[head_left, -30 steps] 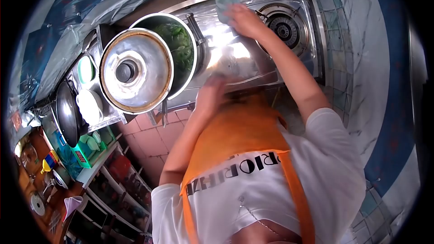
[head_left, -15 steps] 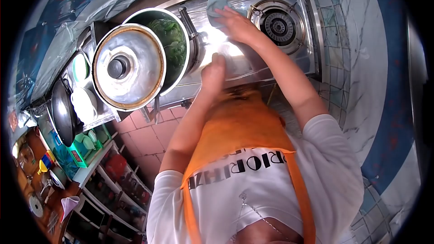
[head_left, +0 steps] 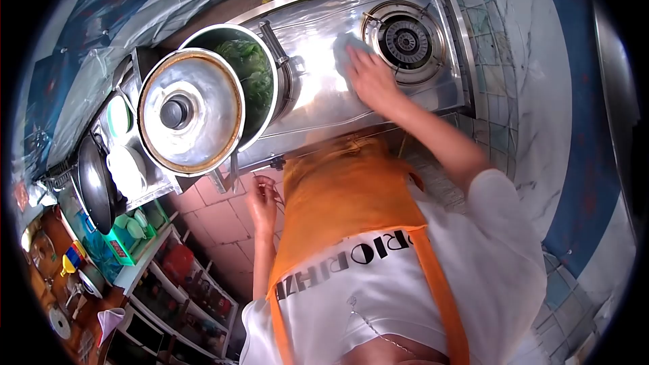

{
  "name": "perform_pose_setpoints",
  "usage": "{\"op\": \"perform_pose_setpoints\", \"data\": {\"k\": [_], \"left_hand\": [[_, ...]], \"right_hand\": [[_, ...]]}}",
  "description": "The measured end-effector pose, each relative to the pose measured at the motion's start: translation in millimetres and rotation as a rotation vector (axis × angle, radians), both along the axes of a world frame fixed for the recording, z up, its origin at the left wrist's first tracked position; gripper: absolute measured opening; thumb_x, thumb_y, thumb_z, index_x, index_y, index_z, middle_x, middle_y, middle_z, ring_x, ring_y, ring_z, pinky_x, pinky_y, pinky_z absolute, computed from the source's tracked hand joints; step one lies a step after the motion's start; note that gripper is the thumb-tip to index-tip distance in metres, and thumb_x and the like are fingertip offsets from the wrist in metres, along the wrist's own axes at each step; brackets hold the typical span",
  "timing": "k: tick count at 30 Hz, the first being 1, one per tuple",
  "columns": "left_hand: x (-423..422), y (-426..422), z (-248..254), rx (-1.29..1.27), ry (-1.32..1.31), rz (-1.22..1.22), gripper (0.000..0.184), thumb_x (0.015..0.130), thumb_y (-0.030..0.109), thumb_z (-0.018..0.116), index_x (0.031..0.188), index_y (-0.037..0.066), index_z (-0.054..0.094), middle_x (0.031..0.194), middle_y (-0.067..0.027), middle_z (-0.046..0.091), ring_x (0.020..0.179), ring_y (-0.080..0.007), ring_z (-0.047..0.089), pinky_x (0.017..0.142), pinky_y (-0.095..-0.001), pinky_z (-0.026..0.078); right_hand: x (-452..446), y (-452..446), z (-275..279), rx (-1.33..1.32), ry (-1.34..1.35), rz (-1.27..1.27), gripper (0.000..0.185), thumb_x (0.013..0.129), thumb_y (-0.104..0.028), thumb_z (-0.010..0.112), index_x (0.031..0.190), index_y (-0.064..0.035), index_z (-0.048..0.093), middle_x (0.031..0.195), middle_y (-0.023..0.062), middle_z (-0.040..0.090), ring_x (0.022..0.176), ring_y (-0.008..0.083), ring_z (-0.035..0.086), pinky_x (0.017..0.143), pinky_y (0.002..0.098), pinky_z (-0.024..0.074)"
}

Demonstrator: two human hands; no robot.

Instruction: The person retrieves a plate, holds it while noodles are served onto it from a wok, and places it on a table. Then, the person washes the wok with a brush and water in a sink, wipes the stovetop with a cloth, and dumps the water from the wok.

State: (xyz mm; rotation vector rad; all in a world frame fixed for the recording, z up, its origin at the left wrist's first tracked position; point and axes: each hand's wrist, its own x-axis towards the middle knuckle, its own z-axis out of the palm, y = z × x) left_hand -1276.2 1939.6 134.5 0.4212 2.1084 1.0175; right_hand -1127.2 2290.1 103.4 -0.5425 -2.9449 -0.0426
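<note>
My right hand [head_left: 374,81] presses a pale blue-green cloth [head_left: 343,51] onto the shiny steel stove top [head_left: 311,17], left of the bare burner [head_left: 407,42]. The cloth is partly hidden under the fingers and blurred. Lower left, my left hand [head_left: 261,201] hangs off the stove's front edge, beside the orange apron [head_left: 345,196]. Its fingers are loosely bent and apart, with nothing visible in them.
A large pot [head_left: 266,118] with leafy greens [head_left: 245,71] stands at the stove's left, partly covered by a round metal lid [head_left: 203,128]. Farther left are a black pan [head_left: 96,182], white dishes [head_left: 126,169] and a green basket [head_left: 125,247]. Wall tiles [head_left: 488,47] border the right side.
My right hand has moved the cloth across the stove top, lately down and to the right. My left hand has gone from above the stove top down past its front edge.
</note>
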Motion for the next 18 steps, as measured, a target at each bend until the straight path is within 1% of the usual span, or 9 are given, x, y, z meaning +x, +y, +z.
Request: {"op": "perform_pose_setpoints", "data": {"k": [2,4,7,8,9,10,11,15,18], "left_hand": [[-3,0,-7,0.059,-0.001,0.056,0.005,0.095,0.001,0.049,0.091,0.001,0.053,0.077,-0.0034,0.058,0.062,-0.0089,0.057,0.056,-0.0227,0.046],[-4,13,0,0.102,-0.015,0.047,0.005,0.095,0.001,0.048,0.092,0.001,0.053,0.081,-0.0032,0.058,0.061,-0.0085,0.056,0.055,-0.0213,0.045],[-7,14,1,0.159,-0.021,0.029,0.005,0.096,0.002,0.048,0.093,0.002,0.053,0.083,-0.0032,0.057,0.062,-0.0079,0.056,0.054,-0.0198,0.043],[-7,14,-1,0.183,-0.024,0.025,0.005,0.096,0.003,0.048,0.094,0.002,0.053,0.083,-0.0032,0.057,0.063,-0.0077,0.055,0.054,-0.0194,0.043],[-7,13,-2,0.192,-0.032,0.031,0.005,0.096,0.003,0.049,0.094,0.002,0.053,0.084,-0.0031,0.057,0.063,-0.0076,0.055,0.055,-0.0195,0.043],[-6,8,-3,0.199,-0.045,0.041,0.004,0.096,0.003,0.049,0.094,0.003,0.053,0.085,-0.0030,0.057,0.064,-0.0076,0.055,0.055,-0.0196,0.043],[-4,1,-4,0.202,-0.058,0.054,0.004,0.096,0.003,0.049,0.094,0.003,0.053,0.085,-0.0029,0.057,0.064,-0.0075,0.055,0.055,-0.0197,0.043],[-3,-14,-3,0.158,-0.111,0.101,0.004,0.095,0.003,0.049,0.095,0.003,0.053,0.087,-0.0026,0.058,0.065,-0.0074,0.055,0.057,-0.0197,0.044],[-3,-18,-1,0.147,-0.111,0.102,0.003,0.095,0.004,0.050,0.094,0.004,0.053,0.087,-0.0022,0.058,0.065,-0.0071,0.055,0.057,-0.0200,0.044]], "right_hand": [[-44,40,-17,0.233,-0.035,-0.081,0.034,0.079,-0.015,0.052,0.108,0.0014,0.062,0.130,0.0250,0.052,0.112,0.0292,0.051,0.087,0.0349,0.0417],[-80,70,-25,0.193,-0.097,-0.205,0.032,0.078,-0.016,0.054,0.103,0.0028,0.062,0.127,0.0274,0.052,0.107,0.0301,0.053,0.084,0.0362,0.0429],[-74,32,2,0.045,-0.292,-0.250,0.030,0.078,-0.016,0.054,0.099,0.0034,0.063,0.122,0.0301,0.053,0.099,0.0315,0.054,0.082,0.0373,0.0441],[-54,12,-20,0.163,-0.181,-0.221,0.028,0.078,-0.017,0.055,0.097,0.0022,0.064,0.120,0.0321,0.053,0.093,0.0325,0.054,0.080,0.0378,0.0450],[-35,-15,-31,0.127,-0.055,-0.306,0.028,0.077,-0.015,0.055,0.098,0.0024,0.064,0.121,0.0315,0.053,0.097,0.0328,0.054,0.080,0.0369,0.0445],[-6,-34,-63,0.113,-0.093,-0.244,0.030,0.078,-0.014,0.054,0.101,0.0036,0.063,0.127,0.0307,0.051,0.103,0.0316,0.053,0.081,0.0357,0.0440],[16,-57,-12,0.025,-0.083,-0.261,0.030,0.080,-0.014,0.053,0.103,0.0046,0.060,0.130,0.0266,0.051,0.109,0.0299,0.051,0.083,0.0362,0.0434],[123,-76,-3,-0.143,-0.037,-0.313,0.024,0.080,-0.012,0.057,0.103,-0.0064,0.061,0.139,0.0067,0.048,0.110,0.0276,0.050,0.086,0.0384,0.0449],[187,-38,6,-0.158,0.001,-0.370,0.028,0.072,0.002,0.061,0.100,-0.0034,0.066,0.135,0.0073,0.052,0.108,0.0320,0.051,0.091,0.0390,0.0459]]}}
